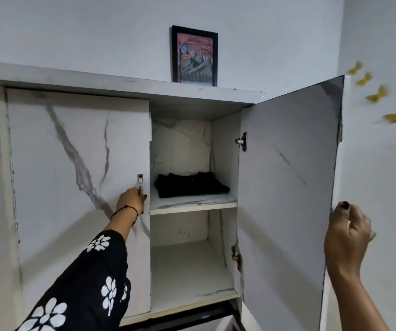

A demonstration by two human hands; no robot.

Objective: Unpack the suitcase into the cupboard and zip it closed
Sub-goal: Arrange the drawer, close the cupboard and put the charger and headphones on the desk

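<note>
— What is the person doing at the cupboard (96, 78)?

— Standing in front of it with both arms out. The left grip (131, 201) is curling round the metal handle (140, 181) at the inner edge of the cupboard's left door (73, 175), and that door is lying flat across the front.

— And the other one?

— The right grip (348, 229) is pinching the free edge of the cupboard's right door (287, 187), thumb on the inner face, fingers bent round the back. That door is standing wide open, swung out to the cupboard's right.

— Is anything sitting inside?

— A black folded garment (192, 187) is lying on the shelf (193, 204) in the cupboard's open right half, in the upper compartment, toward the front. Something pale is showing behind it; I am not managing to tell whether it is a pillow or the back panel. The compartment under that shelf is showing its marbled floor (192, 271).

— Anything else around?

— A framed picture (194, 56) is standing on the cupboard's top, above the open half, against the wall. Yellow butterflies (376, 94) are sitting on the wall to the cupboard's right, blurred. A black sleeve (85, 283) with white flowers is covering the left forearm, and a dark thread (125, 209) is circling that wrist.
</note>
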